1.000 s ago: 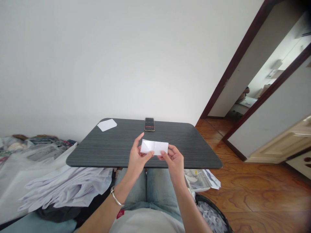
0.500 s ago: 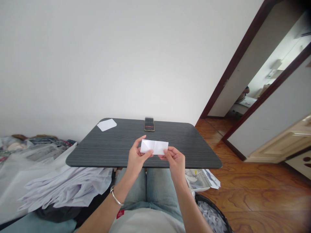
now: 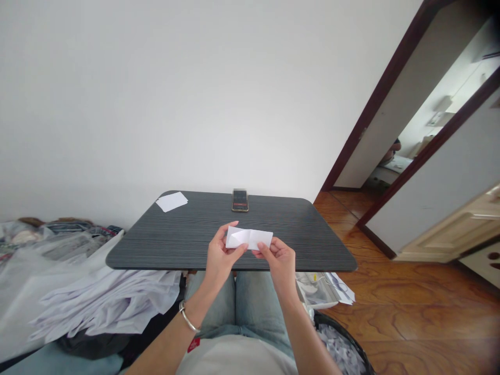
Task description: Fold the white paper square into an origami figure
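Note:
A small folded white paper (image 3: 250,238) is held above the near edge of a dark wood-grain table (image 3: 167,239). My left hand (image 3: 219,256) pinches its left end with thumb and fingers. My right hand (image 3: 279,259) pinches its lower right part. The paper shows creases, and its top edge dips slightly in the middle. A metal bangle sits on my left wrist.
A phone (image 3: 240,200) lies at the table's far edge and a white sheet (image 3: 172,201) at its far left corner. Crumpled white papers (image 3: 105,302) pile up at left. A dark bin of paper scraps (image 3: 344,349) stands at lower right. A doorway (image 3: 414,130) opens at right.
The paper's top edge has bent slightly and its right end has lifted a little. Both hands shifted only slightly and kept their hold.

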Tool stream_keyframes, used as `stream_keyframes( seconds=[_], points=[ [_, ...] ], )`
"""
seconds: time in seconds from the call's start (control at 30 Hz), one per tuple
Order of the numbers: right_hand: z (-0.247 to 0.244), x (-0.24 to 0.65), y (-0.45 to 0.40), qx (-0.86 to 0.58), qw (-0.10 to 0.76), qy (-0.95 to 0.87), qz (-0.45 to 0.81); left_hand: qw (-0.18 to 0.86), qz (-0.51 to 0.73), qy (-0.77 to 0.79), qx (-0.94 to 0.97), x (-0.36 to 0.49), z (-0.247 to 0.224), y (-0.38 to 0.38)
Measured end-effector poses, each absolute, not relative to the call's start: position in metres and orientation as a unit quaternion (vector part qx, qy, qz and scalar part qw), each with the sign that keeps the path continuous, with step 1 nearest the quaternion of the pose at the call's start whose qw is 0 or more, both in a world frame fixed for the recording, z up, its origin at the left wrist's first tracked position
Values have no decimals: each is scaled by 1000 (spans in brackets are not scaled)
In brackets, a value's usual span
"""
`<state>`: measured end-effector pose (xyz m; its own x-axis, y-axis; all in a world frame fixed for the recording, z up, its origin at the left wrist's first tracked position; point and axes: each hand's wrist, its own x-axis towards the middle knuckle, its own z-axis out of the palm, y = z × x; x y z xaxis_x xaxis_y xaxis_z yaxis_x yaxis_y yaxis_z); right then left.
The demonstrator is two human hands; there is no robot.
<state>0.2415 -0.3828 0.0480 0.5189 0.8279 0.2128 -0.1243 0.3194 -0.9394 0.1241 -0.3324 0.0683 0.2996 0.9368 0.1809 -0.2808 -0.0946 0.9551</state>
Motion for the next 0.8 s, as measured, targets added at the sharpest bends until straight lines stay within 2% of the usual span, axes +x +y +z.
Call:
stream_keyframes(
  seconds=[0.8],
  points=[
    [49, 240, -386, -482, 734, -370, 304, 618, 492, 301, 534, 122, 65, -330]
  ],
)
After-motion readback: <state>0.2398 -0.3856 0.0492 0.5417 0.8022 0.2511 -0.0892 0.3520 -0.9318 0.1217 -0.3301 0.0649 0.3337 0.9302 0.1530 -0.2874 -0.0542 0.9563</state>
